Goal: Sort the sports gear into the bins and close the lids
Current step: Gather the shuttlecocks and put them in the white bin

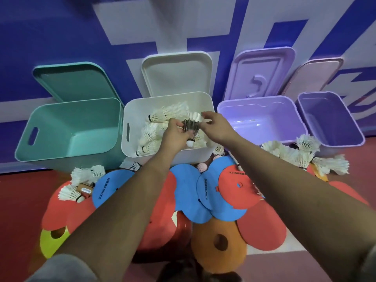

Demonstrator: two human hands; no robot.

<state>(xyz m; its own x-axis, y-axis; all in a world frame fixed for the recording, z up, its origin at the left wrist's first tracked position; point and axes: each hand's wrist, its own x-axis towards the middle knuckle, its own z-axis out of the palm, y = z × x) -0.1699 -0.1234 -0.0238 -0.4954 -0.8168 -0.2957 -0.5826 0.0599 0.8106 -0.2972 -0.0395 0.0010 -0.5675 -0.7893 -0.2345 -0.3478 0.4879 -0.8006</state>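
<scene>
Far left: teal bin (50, 143). Middle: white bin (193, 157), holding white shuttles (160, 116). Above it, left hand (173, 137) gripping a dark shuttle (191, 126), cork toward near. Right hand (217, 127) just beside, fingers bent at the feather rim, pinching or only touching, cannot tell. Right: two purple bins (254, 110). Near, on floor: discs (189, 192) and loose shuttles (284, 149).

A teal bin (67, 129) left of the white bin (134, 110), lilac bin (260, 110) right, red discs (262, 233) before it; shuttlecock (190, 125) above it seemingly dark-feathered.
</scene>
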